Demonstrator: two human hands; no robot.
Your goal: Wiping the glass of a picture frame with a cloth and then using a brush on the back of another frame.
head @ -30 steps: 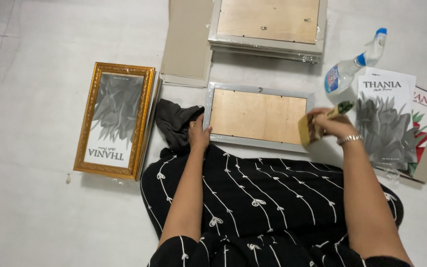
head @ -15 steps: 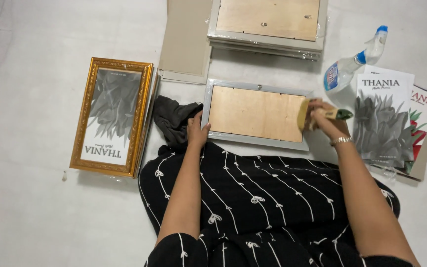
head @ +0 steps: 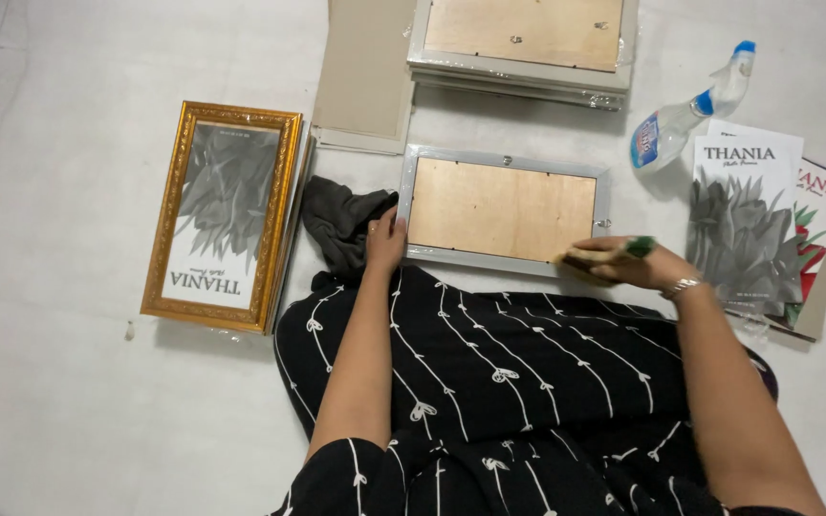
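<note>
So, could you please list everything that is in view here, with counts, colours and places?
Silver picture frame: one, face down with its plywood back up, on the floor in front of the person.
Stacked silver frames: a stack, exact count unclear, also backs up, top centre.
Gold frame: one, holding a grey leaf print, at the left.
Beige board: one, flat, top, left of the stack.
Dark grey cloth: one, crumpled, beside the near frame's left end.
Spray bottle: one, clear with a blue nozzle, lying upper right.
Leaf prints: at least two, grey and red, at the right.
Left hand: on the near frame's left edge.
Right hand: holds a small tan and green tool at the frame's lower right corner.
</note>
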